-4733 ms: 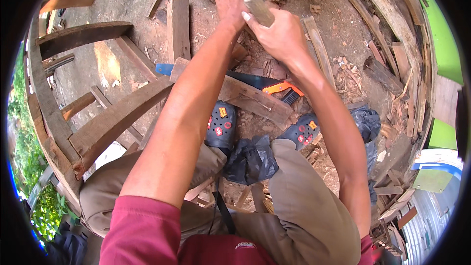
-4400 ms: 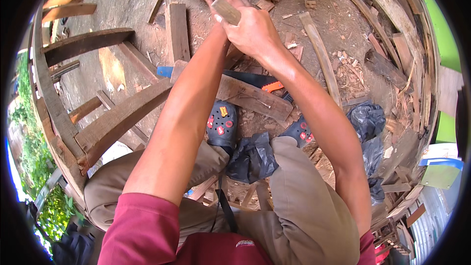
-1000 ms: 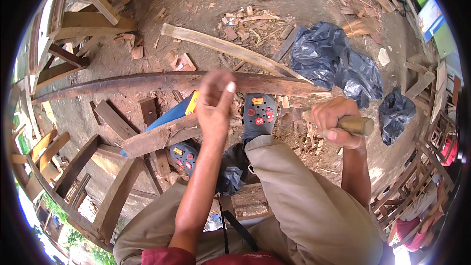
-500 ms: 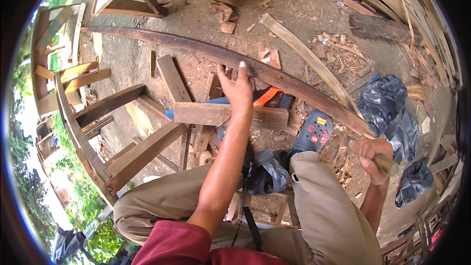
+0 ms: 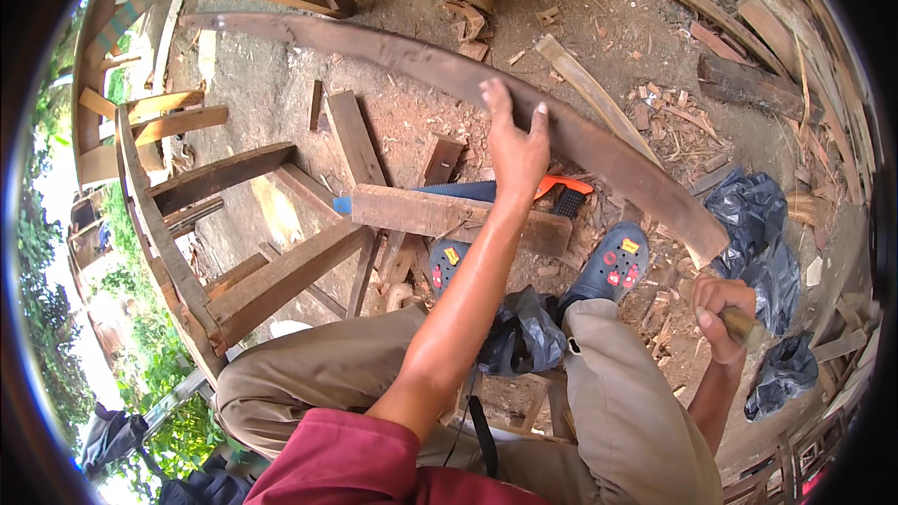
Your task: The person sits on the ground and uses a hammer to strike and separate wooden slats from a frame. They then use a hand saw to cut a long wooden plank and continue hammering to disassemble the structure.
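A long dark wooden plank stretches across the ground before me, from the far left to beside my right foot. At its near edge is my left hand, with thumb and a finger lying against the broad face. The remaining fingers are hidden, and the grip seems loose. My right hand, by the plank's right end, is closed around a thick round wooden handle. What the handle belongs to cannot be made out. Under my left forearm lies a short wooden block, with a blue-bladed, orange-handled saw behind it.
Wooden frames stand at the left. Black plastic bags lie at the right, another black bag between my legs. A pale batten lies beyond the plank. Stacked timber lines the far right. Chips and offcuts litter the ground.
The plank has turned so that more of its broad face shows. My left hand has shifted right and slightly up against it. My right hand keeps the handle, slightly lower in view.
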The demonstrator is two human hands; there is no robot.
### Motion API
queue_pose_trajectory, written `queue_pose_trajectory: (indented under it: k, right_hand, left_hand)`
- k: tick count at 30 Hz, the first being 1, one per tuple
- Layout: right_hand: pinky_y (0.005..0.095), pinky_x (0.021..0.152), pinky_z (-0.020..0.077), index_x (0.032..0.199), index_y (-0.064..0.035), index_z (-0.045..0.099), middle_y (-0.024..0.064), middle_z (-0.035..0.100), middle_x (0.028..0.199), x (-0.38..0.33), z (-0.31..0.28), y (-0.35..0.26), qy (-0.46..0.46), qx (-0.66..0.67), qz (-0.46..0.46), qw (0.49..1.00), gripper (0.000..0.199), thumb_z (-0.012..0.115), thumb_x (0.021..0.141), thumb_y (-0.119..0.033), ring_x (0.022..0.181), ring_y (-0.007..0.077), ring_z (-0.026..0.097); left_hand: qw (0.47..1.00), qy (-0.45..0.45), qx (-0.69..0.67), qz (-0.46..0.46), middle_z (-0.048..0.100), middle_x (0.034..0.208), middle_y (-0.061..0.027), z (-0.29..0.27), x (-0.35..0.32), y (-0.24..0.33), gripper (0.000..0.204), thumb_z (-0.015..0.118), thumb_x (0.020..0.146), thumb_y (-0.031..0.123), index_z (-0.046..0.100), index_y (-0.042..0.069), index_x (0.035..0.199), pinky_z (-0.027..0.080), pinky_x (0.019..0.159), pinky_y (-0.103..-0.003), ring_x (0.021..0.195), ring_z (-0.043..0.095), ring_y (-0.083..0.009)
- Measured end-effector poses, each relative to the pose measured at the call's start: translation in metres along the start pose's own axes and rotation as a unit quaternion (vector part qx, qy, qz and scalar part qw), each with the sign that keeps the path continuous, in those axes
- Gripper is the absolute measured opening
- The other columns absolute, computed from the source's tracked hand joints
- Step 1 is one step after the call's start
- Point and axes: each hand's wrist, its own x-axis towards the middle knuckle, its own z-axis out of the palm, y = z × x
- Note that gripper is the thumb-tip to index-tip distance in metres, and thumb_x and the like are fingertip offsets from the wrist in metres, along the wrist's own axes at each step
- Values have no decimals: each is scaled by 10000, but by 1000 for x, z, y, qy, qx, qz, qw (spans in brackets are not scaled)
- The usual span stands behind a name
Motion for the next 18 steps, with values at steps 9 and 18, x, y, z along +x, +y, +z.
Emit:
queue_pose_trajectory:
  k: [9, 18]
  right_hand:
    - [312, 574, 316, 588, -81, 435, -3, 436, 539, -1, 3, 7, 11, 17, -6, 1000, 312, 700, 753, -98, 502, 141, 382]
    - [276, 574, 318, 631, -75, 445, -25, 467, 635, 4, 2, 10, 106, 21, 63, 992, 349, 686, 882, -83, 595, 91, 411]
  left_hand:
    - [978, -51, -151, -136, 755, 961, -123, -69, 50, -25, 189, 648, 975, 158, 742, 13, 1053, 567, 800, -329, 890, 705, -184]
    - [985, -72, -148, -51, 722, 1055, -110, -94, 55, 7, 235, 730, 924, 179, 713, 29, 1104, 538, 871, -338, 963, 669, -184]
